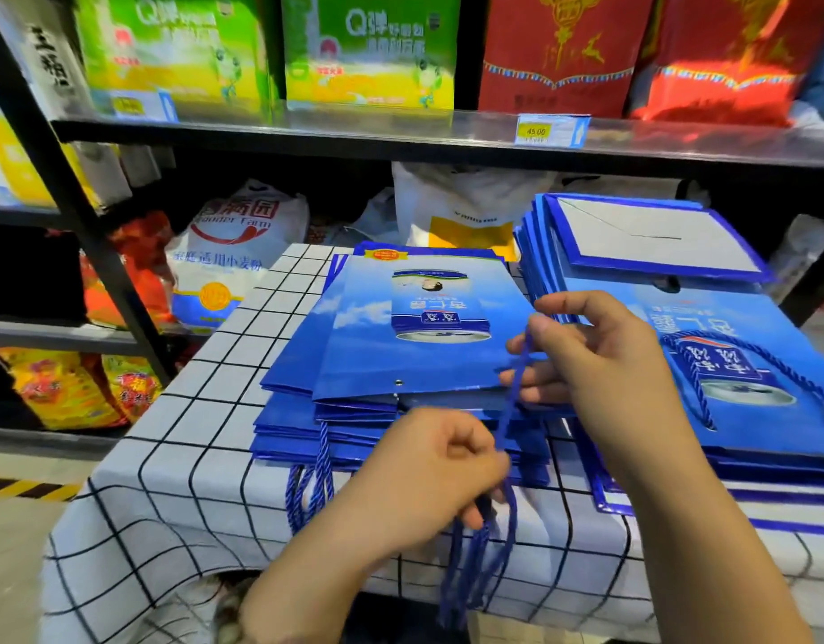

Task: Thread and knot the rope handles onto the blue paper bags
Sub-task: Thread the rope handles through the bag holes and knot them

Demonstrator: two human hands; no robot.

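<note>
A stack of flat blue paper bags (414, 327) lies in the middle of the checked tablecloth (168, 457). The top bag shows a small punched hole (399, 383) near its front edge. A blue rope (510, 402) runs taut between my hands. My right hand (600, 364) pinches its upper end above the stack's front right corner. My left hand (428, 476) grips the rope lower down, in front of the stack, with several more rope ends (470, 574) hanging from the fist. A second pile of blue bags (749, 411) at the right carries a fitted rope handle (772, 364).
Loose blue ropes (307, 485) hang over the table's front edge under the middle stack. Behind stands a black shelf rack (400, 141) with green, red and white packaged goods. Flour sacks (233, 258) sit on the lower shelf to the left.
</note>
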